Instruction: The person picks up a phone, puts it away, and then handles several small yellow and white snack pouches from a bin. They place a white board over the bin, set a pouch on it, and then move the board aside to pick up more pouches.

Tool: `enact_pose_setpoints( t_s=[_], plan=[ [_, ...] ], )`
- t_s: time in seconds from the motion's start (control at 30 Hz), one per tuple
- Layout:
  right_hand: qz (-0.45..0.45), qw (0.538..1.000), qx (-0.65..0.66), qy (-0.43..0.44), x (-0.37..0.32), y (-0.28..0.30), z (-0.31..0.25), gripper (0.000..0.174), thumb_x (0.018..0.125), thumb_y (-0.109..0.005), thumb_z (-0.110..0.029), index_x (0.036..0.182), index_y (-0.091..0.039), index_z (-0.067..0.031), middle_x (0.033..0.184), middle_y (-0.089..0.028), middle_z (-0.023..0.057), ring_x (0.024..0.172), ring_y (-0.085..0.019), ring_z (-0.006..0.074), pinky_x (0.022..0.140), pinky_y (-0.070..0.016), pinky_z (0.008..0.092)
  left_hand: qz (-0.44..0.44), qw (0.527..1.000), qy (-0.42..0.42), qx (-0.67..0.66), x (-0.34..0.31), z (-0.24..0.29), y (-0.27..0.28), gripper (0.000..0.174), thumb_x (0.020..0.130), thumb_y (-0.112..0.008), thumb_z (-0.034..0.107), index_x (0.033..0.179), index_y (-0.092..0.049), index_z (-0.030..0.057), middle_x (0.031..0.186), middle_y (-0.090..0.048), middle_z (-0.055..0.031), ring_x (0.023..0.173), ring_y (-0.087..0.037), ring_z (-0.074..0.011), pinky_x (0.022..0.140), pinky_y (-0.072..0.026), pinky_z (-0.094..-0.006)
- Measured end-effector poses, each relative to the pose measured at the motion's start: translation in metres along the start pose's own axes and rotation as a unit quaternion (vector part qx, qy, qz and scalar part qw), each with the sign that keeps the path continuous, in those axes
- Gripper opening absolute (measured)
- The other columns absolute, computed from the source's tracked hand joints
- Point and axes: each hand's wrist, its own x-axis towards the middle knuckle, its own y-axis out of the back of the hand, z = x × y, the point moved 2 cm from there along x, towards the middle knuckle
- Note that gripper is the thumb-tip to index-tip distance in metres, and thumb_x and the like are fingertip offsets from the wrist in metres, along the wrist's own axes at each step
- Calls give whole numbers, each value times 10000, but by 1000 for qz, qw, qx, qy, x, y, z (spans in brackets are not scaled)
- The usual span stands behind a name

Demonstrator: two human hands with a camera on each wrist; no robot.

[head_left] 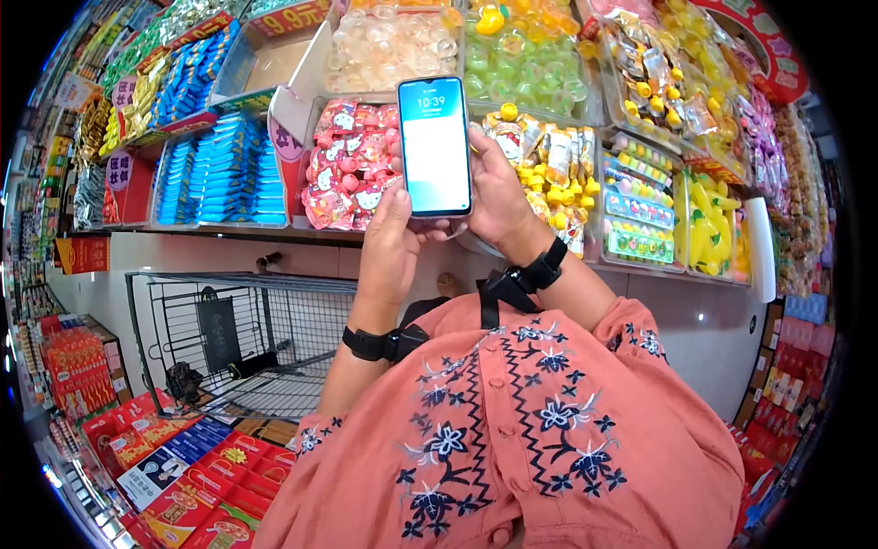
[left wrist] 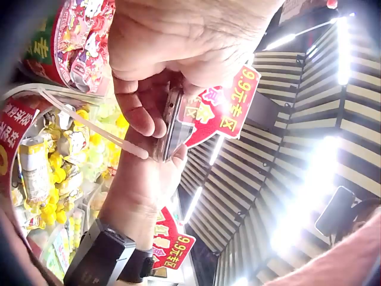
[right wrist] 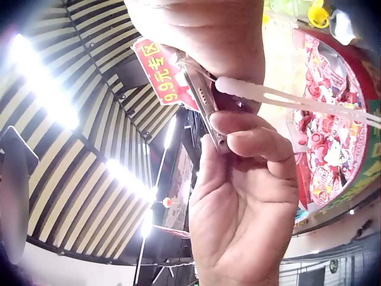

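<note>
A phone (head_left: pixel 434 151) with a lit screen reading 10:39 is held upright between both hands in the head view. The left hand (head_left: pixel 393 229) grips its lower left edge, thumb along the side and fingers curled behind. On the other side the right hand (head_left: pixel 498 192) holds the lower right edge, its thumb near the screen's border. In the left wrist view the phone (left wrist: pixel 172 122) shows edge-on, with the left hand's fingers (left wrist: pixel 140 113) bent round it. A pale strap (right wrist: pixel 268 95) hangs from the phone's bottom end in the right wrist view.
Bins of wrapped sweets (head_left: pixel 352 165) line the shelf beyond the hands, with blue packets (head_left: pixel 219 174) at left and fruit-shaped sweets (head_left: pixel 713 229) at right. A wire shopping cart (head_left: pixel 247 329) stands left of the body. Red boxes (head_left: pixel 197 494) lie lower left.
</note>
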Motion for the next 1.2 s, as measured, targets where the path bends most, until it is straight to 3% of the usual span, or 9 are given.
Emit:
enact_pose_setpoints(
  t_s=[0.13, 0.33, 0.43, 0.53, 0.73, 0.83, 0.87, 1.03, 1.2],
  plan=[
    [-1, 998, -56, 30, -6, -15, -15, 591, 1075, -199, -406, 1444, -449, -18, 1389, -570, 188, 1215, -615, 302, 954, -560, 428, -10, 1000, -8, -8, 6, -3, -8, 359, 1087, -429, 291, 1324, -503, 32, 1039, -668, -80, 840, -655, -155, 730, -556, -302],
    [-6, 999, 36, -22, 3, 7, -17, 578, 1061, -243, -400, 1416, -470, -3, 1393, -567, 190, 1217, -616, 318, 1002, -533, 442, 14, 1000, -7, -19, 11, -10, -18, 353, 1088, -428, 289, 1316, -517, 35, 1073, -670, -94, 868, -656, -178, 732, -559, -311],
    [-39, 997, 49, -40, -1, 13, -21, 593, 1055, -256, -421, 1411, -486, -8, 1356, -594, 185, 1206, -618, 312, 1016, -520, 435, 19, 1000, -6, -10, 11, -13, -24, 356, 1087, -429, 286, 1322, -512, 32, 1079, -669, -93, 870, -658, -178, 744, -563, -314],
    [-92, 989, 96, -69, -1, 22, -24, 514, 1059, -323, -395, 1358, -521, -27, 1220, -657, 168, 1071, -666, 274, 941, -545, 414, 22, 1000, -3, 0, 11, -18, -25, 364, 1087, -429, 286, 1334, -504, 30, 1082, -667, -92, 873, -659, -178, 749, -566, -311],
    [65, 998, -4, -9, -6, 21, -22, 520, 1057, -363, -446, 1343, -532, -45, 1178, -672, 130, 1041, -669, 241, 912, -548, 392, 36, 999, 2, 1, 17, -25, -21, 384, 1082, -437, 280, 1366, -486, 27, 1099, -665, -97, 870, -667, -181, 758, -570, -319],
    [42, 998, -48, -24, -2, 48, -19, 604, 1067, -350, -493, 1444, -449, -31, 1303, -610, 116, 1201, -587, 218, 1037, -456, 368, 37, 999, -3, 30, 24, -18, -5, 353, 1088, -418, 269, 1326, -523, 31, 1112, -668, -101, 857, -658, -170, 734, -579, -303],
    [25, 996, -74, -44, -8, 60, -24, 648, 1068, -340, -506, 1473, -402, -4, 1409, -534, 143, 1295, -518, 241, 1102, -396, 383, 48, 998, -13, 33, 28, -13, 2, 344, 1087, -421, 264, 1306, -546, 30, 1100, -676, -99, 843, -661, -162, 728, -585, -299],
    [66, 989, -129, 14, -36, 81, -56, 675, 1075, -318, -499, 1496, -345, 29, 1434, -505, 220, 1326, -505, 288, 1103, -405, 406, 100, 975, -86, 180, 52, 31, 65, 349, 1063, -474, 307, 1250, -582, 33, 1054, -697, -88, 838, -683, -150, 701, -583, -274],
    [106, 980, -163, 41, -73, 100, -81, 650, 1082, -316, -474, 1483, -360, 36, 1387, -551, 219, 1288, -544, 290, 1086, -424, 407, 150, 962, -60, 222, 85, 50, 129, 329, 1048, -493, 288, 1206, -594, 18, 1001, -697, -92, 792, -691, -173, 629, -572, -267]
  ],
)
